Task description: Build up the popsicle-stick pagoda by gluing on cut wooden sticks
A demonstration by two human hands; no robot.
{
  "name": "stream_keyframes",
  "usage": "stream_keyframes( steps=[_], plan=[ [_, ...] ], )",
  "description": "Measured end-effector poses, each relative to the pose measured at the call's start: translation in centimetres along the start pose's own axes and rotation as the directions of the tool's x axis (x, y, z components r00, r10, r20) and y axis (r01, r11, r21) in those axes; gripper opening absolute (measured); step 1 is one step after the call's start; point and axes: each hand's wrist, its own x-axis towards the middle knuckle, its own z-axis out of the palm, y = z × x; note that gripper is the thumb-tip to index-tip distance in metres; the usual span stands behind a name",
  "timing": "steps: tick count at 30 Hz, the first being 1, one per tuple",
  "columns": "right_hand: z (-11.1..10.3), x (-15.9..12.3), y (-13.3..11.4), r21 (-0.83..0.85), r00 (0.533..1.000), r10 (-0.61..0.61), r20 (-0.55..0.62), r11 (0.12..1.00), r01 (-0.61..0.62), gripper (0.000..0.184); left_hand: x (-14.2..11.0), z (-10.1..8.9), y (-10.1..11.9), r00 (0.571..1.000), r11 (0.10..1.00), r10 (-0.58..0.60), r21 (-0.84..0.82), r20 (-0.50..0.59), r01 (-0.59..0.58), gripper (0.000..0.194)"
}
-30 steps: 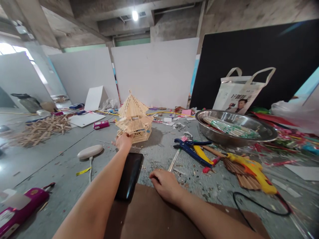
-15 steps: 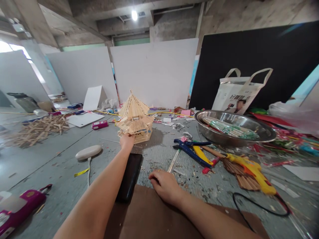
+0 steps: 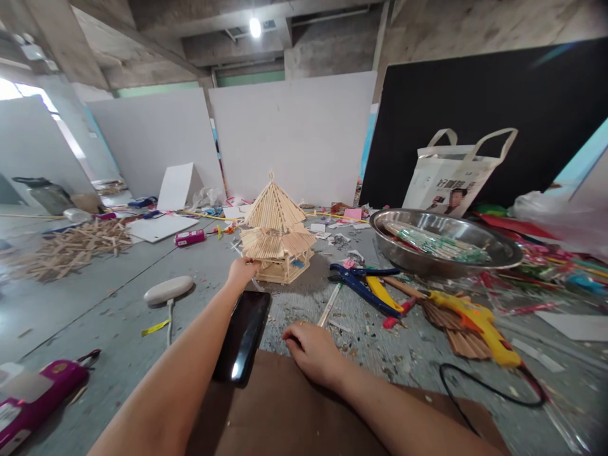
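A small pavilion model made of thin wooden sticks stands upright on the grey floor, with a pointed upper roof above a wider lower one. My left hand reaches forward and grips its left side below the lower roof; the fingertips are partly hidden there. Under that forearm lies a black phone. My right hand rests at the far edge of a brown sheet, fingers loosely curled with nothing visible in them. Just beyond it lies a pale flat stick.
Blue-handled cutters and a yellow glue gun with a black cord lie right. Behind them stands a steel basin of wrapped sticks. Leftward are a stick pile, a white oval device and a magenta tool.
The pavilion model has shifted right and turned, showing a different side of its base. My left hand has stayed at its left side. My right hand has hardly moved.
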Motion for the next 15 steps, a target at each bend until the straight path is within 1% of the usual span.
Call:
stream_keyframes(
  steps=[5, 10, 13, 15],
  plan=[
    [-0.1, 0.0, -0.1, 0.003, 1.0, -0.003, -0.002, 1.0, 0.003, 0.026, 0.7, -0.1, -0.5, 0.993, 0.983, 0.062, -0.176, 0.098, -0.044, 0.032],
    [-0.2, -0.1, -0.1, 0.0, 1.0, 0.004, 0.009, 1.0, -0.004, 0.026, 1.2, -0.5, -0.3, 0.972, 0.949, 0.126, -0.309, 0.2, -0.059, 0.037],
    [-0.1, 0.0, -0.1, 0.003, 1.0, -0.004, 0.008, 1.0, 0.004, 0.025, 1.0, -0.8, 0.1, 0.966, 0.938, 0.146, -0.34, 0.213, -0.067, 0.036],
    [-0.1, 0.0, -0.1, -0.001, 1.0, -0.008, 0.006, 1.0, 0.008, 0.025, 0.6, -0.9, 0.3, 0.975, 0.938, 0.139, -0.339, 0.173, -0.074, 0.033]
  ],
)
